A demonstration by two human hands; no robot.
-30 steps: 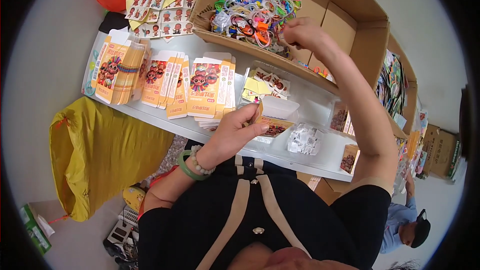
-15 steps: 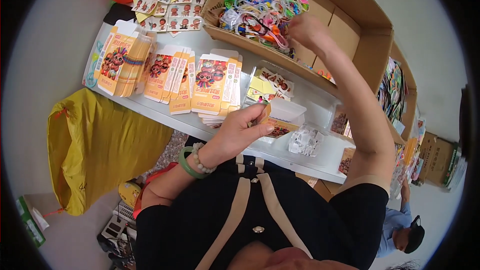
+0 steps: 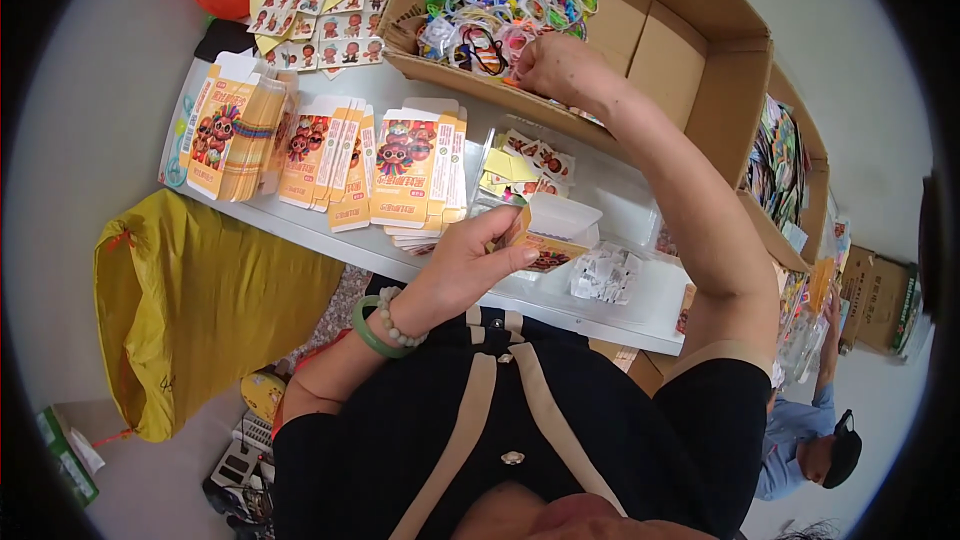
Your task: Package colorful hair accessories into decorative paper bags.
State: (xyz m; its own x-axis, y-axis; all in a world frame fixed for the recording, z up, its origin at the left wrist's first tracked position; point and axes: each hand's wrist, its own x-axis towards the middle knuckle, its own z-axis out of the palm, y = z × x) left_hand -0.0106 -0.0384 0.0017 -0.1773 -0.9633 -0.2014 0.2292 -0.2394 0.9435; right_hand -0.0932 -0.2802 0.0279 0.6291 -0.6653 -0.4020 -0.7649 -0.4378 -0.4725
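Note:
My left hand (image 3: 470, 265) grips a small open paper box (image 3: 556, 232), yellow with a white flap, just above the near edge of the white table (image 3: 330, 235). My right hand (image 3: 552, 68) reaches into a large cardboard box (image 3: 690, 40) filled with colourful plastic trinkets and rings (image 3: 500, 10); its fingers are closed down among them, and what they hold is hidden. Flat, unfolded yellow cartons (image 3: 410, 165) lie in overlapping stacks on the table to the left of my left hand.
A taller stack of flat cartons (image 3: 230, 125) sits at the table's left end. Sticker sheets (image 3: 325, 0) lie beyond it. Small clear packets (image 3: 605, 275) rest by the near edge. A yellow bag (image 3: 190, 310) hangs below left. Another person (image 3: 815, 440) sits at lower right.
My right hand has pushed deeper into the cardboard box of trinkets. My left hand keeps hold of the small box in about the same place.

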